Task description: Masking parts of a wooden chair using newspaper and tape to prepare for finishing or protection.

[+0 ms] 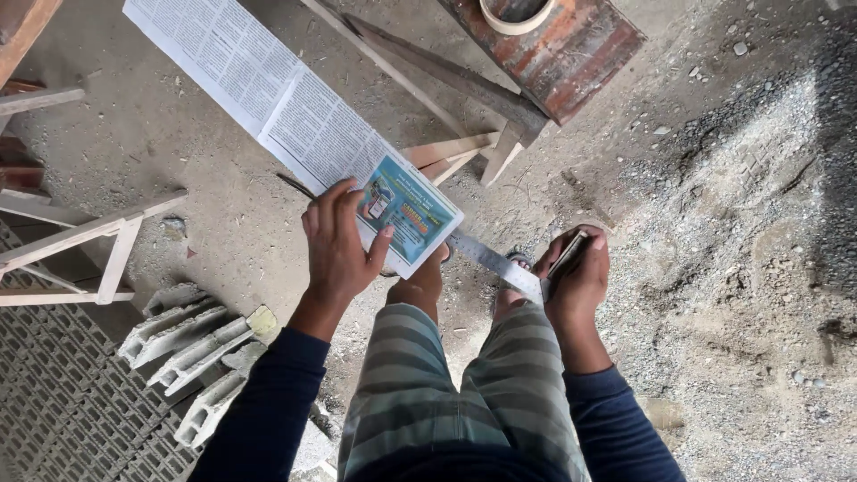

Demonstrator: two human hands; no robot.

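My left hand (pixel 337 245) grips the near end of a folded newspaper (pixel 286 116) that stretches up and to the left, its printed colour panel under my thumb. My right hand (pixel 578 272) is closed around a metal try square (pixel 495 261), whose steel blade runs left from the hand and slips under the newspaper's near corner. Both forearms wear dark blue sleeves. Below the hands are my striped trousers (pixel 464 393) and sandalled feet on the dusty ground.
A rusty red beam (pixel 580 49) with a roll of tape (pixel 516 16) lies at top centre, over wooden trestle legs (pixel 446 80). A wooden frame (pixel 85 241) stands left, grey moulded blocks (pixel 192 353) at lower left. Gravel (pixel 750 205) covers the right.
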